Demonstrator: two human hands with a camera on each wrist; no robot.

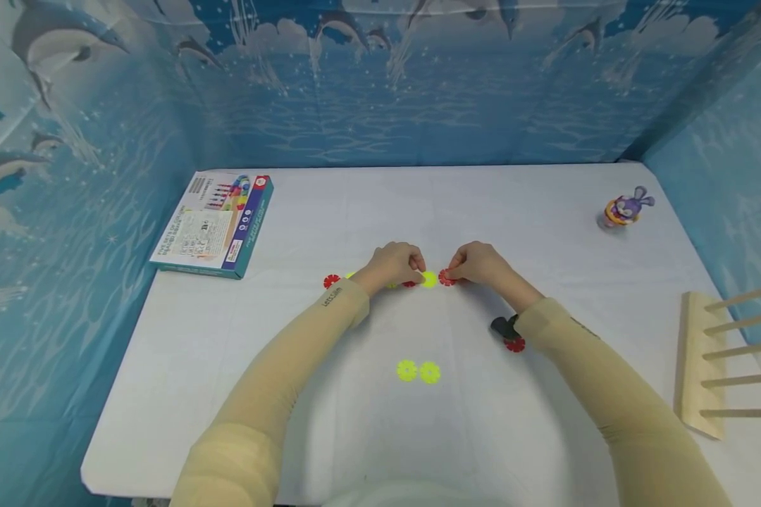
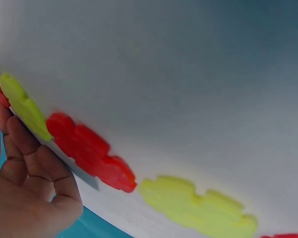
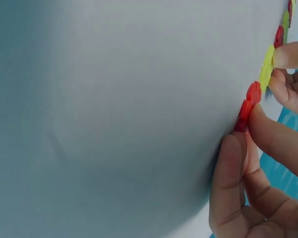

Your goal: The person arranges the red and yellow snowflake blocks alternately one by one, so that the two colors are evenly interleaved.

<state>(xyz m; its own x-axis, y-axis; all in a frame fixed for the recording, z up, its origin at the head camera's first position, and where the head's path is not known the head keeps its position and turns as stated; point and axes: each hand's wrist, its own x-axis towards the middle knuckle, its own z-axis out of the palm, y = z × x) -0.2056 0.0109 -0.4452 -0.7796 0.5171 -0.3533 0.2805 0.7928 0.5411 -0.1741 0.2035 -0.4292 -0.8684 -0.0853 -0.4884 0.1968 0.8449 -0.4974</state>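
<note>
A row of thin, notched flower-shaped plastic discs, alternating red and yellow, runs across the white table. My left hand point(image 1: 394, 264) pinches the edge of a yellow disc point(image 3: 266, 69) between thumb and finger. Just right of it, my right hand point(image 1: 480, 264) grips a red disc point(image 3: 246, 111) with thumb and fingertips. The rims of these two discs come close together in the right wrist view. Leftward in the row follow a red disc point(image 2: 92, 153), another yellow disc point(image 2: 198, 206) and a red end disc point(image 1: 331, 281); my left hand and sleeve partly hide them in the head view.
Two loose yellow discs point(image 1: 430, 372) lie nearer me. Beside my right sleeve are a small black object point(image 1: 502, 328) and a red disc point(image 1: 515, 345). A flat box point(image 1: 254, 225) lies back left, a purple toy figure point(image 1: 628, 207) stands back right, and a pegged wooden rack point(image 1: 694, 366) lies right.
</note>
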